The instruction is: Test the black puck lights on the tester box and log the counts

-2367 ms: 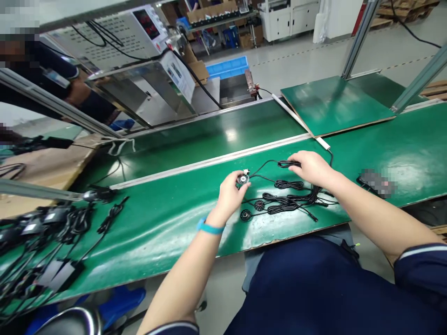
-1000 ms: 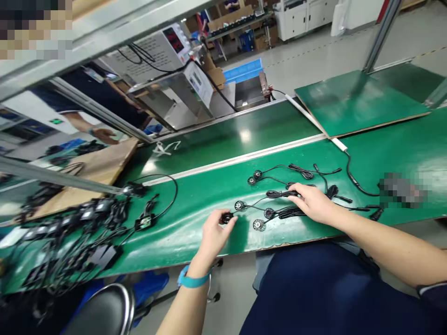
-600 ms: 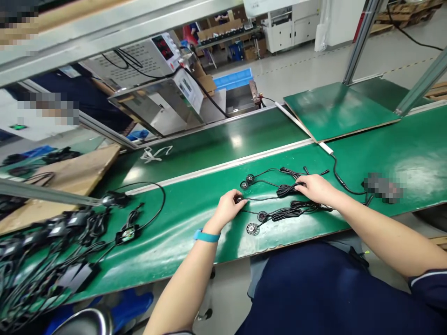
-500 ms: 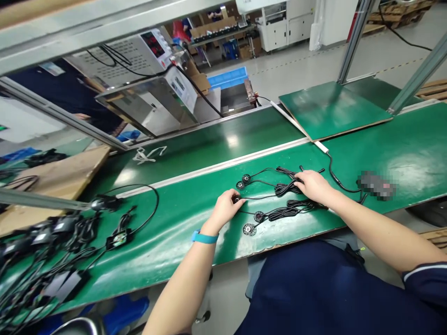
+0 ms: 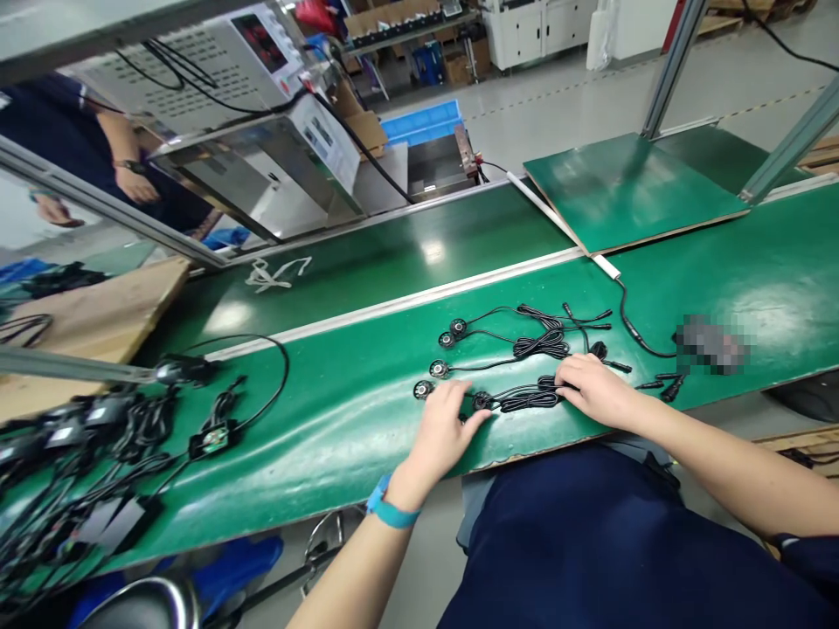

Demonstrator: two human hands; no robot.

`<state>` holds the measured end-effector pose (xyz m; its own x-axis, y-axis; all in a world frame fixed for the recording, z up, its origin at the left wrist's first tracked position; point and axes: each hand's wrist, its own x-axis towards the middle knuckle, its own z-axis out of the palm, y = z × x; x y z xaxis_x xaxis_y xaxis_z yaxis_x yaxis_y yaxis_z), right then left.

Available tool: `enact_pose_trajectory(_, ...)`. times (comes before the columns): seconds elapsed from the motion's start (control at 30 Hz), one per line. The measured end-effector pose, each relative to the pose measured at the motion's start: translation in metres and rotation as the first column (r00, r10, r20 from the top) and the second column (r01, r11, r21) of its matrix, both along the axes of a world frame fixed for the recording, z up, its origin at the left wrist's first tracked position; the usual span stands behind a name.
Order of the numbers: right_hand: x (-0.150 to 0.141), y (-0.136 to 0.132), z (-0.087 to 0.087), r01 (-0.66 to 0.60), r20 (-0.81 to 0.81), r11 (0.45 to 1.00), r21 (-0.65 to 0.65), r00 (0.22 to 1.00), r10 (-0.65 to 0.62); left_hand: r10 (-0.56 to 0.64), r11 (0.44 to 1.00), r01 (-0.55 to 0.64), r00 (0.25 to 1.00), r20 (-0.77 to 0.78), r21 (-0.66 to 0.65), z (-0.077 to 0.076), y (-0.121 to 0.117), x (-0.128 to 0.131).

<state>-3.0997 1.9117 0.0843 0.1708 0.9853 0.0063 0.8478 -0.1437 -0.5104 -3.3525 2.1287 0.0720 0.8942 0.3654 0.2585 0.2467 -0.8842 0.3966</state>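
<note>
Several small round black discs on thin black cables lie on the green bench (image 5: pixel 341 419) in front of me. Three discs (image 5: pixel 438 369) lie spread in a line with their coiled cables (image 5: pixel 541 345) to the right. My left hand (image 5: pixel 446 432), with a blue wristband, rests on the bench with thumb and fingers closing round the nearest disc (image 5: pixel 481 402). My right hand (image 5: pixel 593 389) lies curled over that disc's cable bundle (image 5: pixel 528 400), pressing it to the bench.
A heap of black cabled parts (image 5: pixel 98 437) covers the bench's left end. The green conveyor belt (image 5: pixel 406 253) runs behind, with a metal machine (image 5: pixel 262 166) beyond it. A raised green board (image 5: pixel 622 188) sits at the right. Another person's arms (image 5: pixel 128 175) show at far left.
Both hands have come down from the middle disc and cable to the nearest pair at the bench's front edge. The disc held before now lies in the row.
</note>
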Motion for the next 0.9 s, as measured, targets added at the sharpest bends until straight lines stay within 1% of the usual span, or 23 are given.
enact_pose_trajectory(0.03, -0.002, 0.001, 0.002, -0.003, 0.014, 1.0, 0.029, 1.0, 0.003, -0.023, 0.999, 0.022, 0.999, -0.037, -0.024, -0.004, -0.006, 0.001)
enact_pose_trajectory(0.1, -0.006, 0.003, 0.006, -0.004, 0.062, 0.992, 0.123, 0.998, -0.003, -0.035, 0.998, 0.03, 0.997, -0.073, -0.063, -0.009, -0.011, 0.005)
enact_pose_trajectory(0.17, -0.009, 0.004, 0.012, -0.023, 0.124, 0.971, 0.239, 0.992, -0.007, -0.018, 0.997, 0.014, 0.999, -0.046, -0.079, -0.008, -0.01, 0.007)
enact_pose_trajectory(0.2, -0.01, 0.005, 0.016, -0.041, 0.158, 0.956, 0.291, 0.987, -0.006, -0.005, 0.997, 0.003, 1.0, -0.016, -0.082, -0.005, -0.01, 0.007)
enact_pose_trajectory(0.27, -0.008, 0.007, 0.028, -0.082, 0.224, 0.928, 0.364, 0.975, -0.002, 0.037, 0.995, -0.031, 0.997, 0.064, -0.092, 0.007, -0.01, 0.006)
enact_pose_trajectory(0.33, -0.005, 0.007, 0.044, -0.118, 0.268, 0.913, 0.391, 0.963, 0.01, 0.096, 0.988, -0.078, 0.986, 0.134, -0.133, 0.022, -0.016, -0.001)
enact_pose_trajectory(0.4, -0.002, 0.007, 0.064, -0.156, 0.288, 0.914, 0.375, 0.957, 0.045, 0.146, 0.969, -0.112, 0.979, 0.145, -0.222, 0.038, -0.026, -0.011)
enact_pose_trajectory(0.47, -0.002, 0.006, 0.083, -0.202, 0.283, 0.933, 0.299, 0.952, 0.116, 0.177, 0.93, -0.136, 0.98, 0.095, -0.341, 0.048, -0.04, -0.024)
enact_pose_trajectory(0.5, -0.003, 0.006, 0.09, -0.231, 0.267, 0.945, 0.231, 0.949, 0.167, 0.184, 0.906, -0.148, 0.981, 0.054, -0.395, 0.051, -0.047, -0.031)
enact_pose_trajectory(0.57, -0.008, 0.012, 0.098, -0.292, 0.208, 0.955, 0.055, 0.939, 0.275, 0.185, 0.863, -0.179, 0.982, -0.035, -0.473, 0.05, -0.057, -0.043)
enact_pose_trajectory(0.6, -0.012, 0.017, 0.097, -0.324, 0.173, 0.945, -0.045, 0.929, 0.326, 0.187, 0.846, -0.201, 0.979, -0.078, -0.495, 0.047, -0.06, -0.048)
enact_pose_trajectory(0.67, -0.023, 0.031, 0.087, -0.377, 0.12, 0.894, -0.245, 0.903, 0.413, 0.211, 0.819, -0.262, 0.965, -0.158, -0.511, 0.037, -0.061, -0.055)
enact_pose_trajectory(0.73, -0.035, 0.047, 0.07, -0.403, 0.1, 0.813, -0.421, 0.87, 0.483, 0.256, 0.798, -0.337, 0.94, -0.226, -0.5, 0.026, -0.057, -0.06)
enact_pose_trajectory(0.77, -0.041, 0.055, 0.061, -0.406, 0.099, 0.775, -0.485, 0.855, 0.51, 0.274, 0.792, -0.368, 0.928, -0.254, -0.488, 0.021, -0.053, -0.062)
enact_pose_trajectory(0.8, -0.047, 0.061, 0.053, -0.399, 0.107, 0.749, -0.528, 0.844, 0.525, 0.288, 0.789, -0.391, 0.917, -0.276, -0.473, 0.016, -0.048, -0.064)
enact_pose_trajectory(0.83, -0.051, 0.067, 0.045, -0.387, 0.125, 0.745, -0.544, 0.84, 0.528, 0.3, 0.789, -0.408, 0.908, -0.293, -0.459, 0.013, -0.043, -0.065)
enact_pose_trajectory(0.87, -0.055, 0.072, 0.038, -0.375, 0.15, 0.76, -0.531, 0.841, 0.52, 0.308, 0.788, -0.422, 0.901, -0.305, -0.448, 0.01, -0.037, -0.066)
enact_pose_trajectory(0.9, -0.058, 0.076, 0.032, -0.367, 0.182, 0.788, -0.495, 0.843, 0.507, 0.319, 0.784, -0.435, 0.894, -0.313, -0.443, 0.008, -0.031, -0.066)
